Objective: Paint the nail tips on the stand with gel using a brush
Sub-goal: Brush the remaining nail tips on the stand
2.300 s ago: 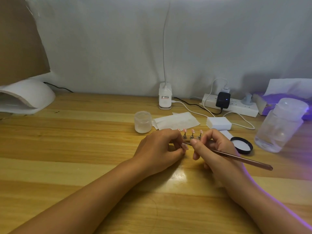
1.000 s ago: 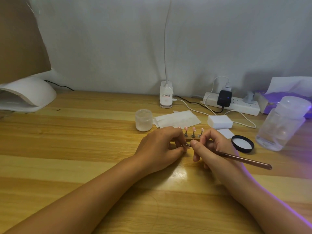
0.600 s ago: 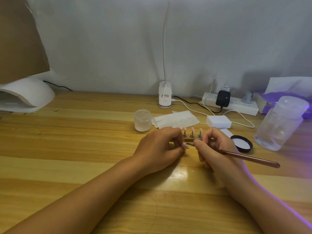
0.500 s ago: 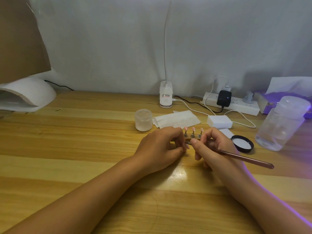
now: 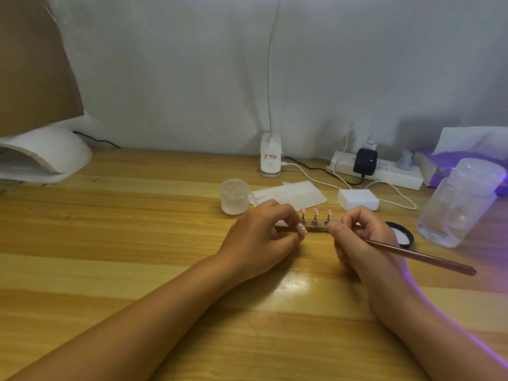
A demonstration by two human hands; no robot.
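Nail tips upright on the stand, mid-surface, three pink ones showing between the two hands. Left hand pinching the stand's left end as half a second ago; right hand, curled round the brush, now shifted right so the bristle end, hidden behind fingers, sits near the rightmost visible tip. Probably moving on to another tip, painting midway.

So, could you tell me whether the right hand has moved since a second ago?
Yes: the right hand has shifted slightly right along the stand, away from the left hand.
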